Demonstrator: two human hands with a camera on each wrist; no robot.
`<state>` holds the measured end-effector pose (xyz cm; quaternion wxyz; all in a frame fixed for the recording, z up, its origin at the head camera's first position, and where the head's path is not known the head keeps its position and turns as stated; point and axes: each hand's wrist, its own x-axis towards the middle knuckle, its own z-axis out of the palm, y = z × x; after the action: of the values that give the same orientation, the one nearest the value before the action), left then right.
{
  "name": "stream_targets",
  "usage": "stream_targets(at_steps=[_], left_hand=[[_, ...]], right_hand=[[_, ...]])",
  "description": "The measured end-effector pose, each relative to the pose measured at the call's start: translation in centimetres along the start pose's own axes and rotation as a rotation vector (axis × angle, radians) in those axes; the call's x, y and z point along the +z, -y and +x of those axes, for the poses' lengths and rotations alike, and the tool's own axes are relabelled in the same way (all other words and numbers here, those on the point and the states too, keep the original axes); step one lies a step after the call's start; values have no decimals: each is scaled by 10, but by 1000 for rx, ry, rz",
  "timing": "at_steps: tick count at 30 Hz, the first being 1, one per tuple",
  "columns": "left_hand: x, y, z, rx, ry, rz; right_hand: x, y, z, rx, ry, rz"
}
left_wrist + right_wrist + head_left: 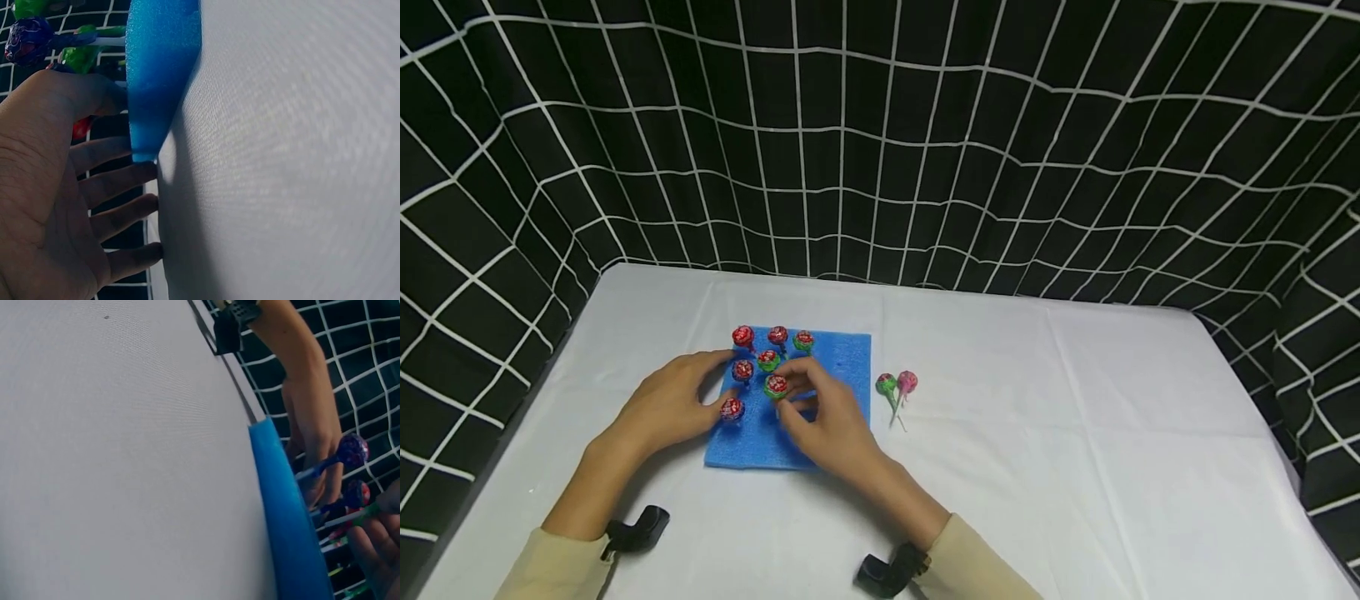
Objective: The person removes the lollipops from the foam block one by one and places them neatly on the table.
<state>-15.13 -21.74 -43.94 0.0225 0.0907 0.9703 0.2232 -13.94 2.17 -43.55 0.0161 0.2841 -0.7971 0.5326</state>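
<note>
Several wrapped lollipops stand with their sticks in a blue foam block (842,358), grouped over its left half. My right hand (831,421) pinches a red and green lollipop (777,386) by the stick just under its head, above the foam; in the right wrist view its stick slants to the block. My left hand (670,404) rests at the block's left edge, fingers loosely spread. The left wrist view has its thumb (94,94) at the foam's top and its lower fingertips at the cloth. Close to that thumb stands a dark red lollipop (732,409).
Right of the foam, a green lollipop (886,384) and a pink lollipop (907,382) lie with sticks crossed on the white tablecloth (1037,467). A black cloth with a white grid (880,150) hangs behind and at both sides.
</note>
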Motion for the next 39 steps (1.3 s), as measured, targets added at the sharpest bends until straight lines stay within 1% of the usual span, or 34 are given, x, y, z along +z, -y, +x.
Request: stream_targets(at_steps=[6,13,18,23,27,31,36,39], left_hand=[[8,-6,9,30,14,-10],[13,-11,13,33,12,-17],[13,-11,10,15,25,-22],[8,-8,6,0,30,-14],[1,-5,1,-7,30,-5],[-4,-1,-3,-14,14,8],[-4,0,-4,0,6,11],[-2,0,-3,2,6,12]], right_hand=[[-19,0,-9,20,-98,-17],[-38,0,-15,41,-173,-6],[-56,3,-15,52,-219,6],[-72,5,-16,54,-264,12],[-79,3,-19,89,-276,-2],[-85,2,-24,117,-282,-10],[-95,-3,-33,142,-303,-1],[-101,-6,-38,172,-307,-21]])
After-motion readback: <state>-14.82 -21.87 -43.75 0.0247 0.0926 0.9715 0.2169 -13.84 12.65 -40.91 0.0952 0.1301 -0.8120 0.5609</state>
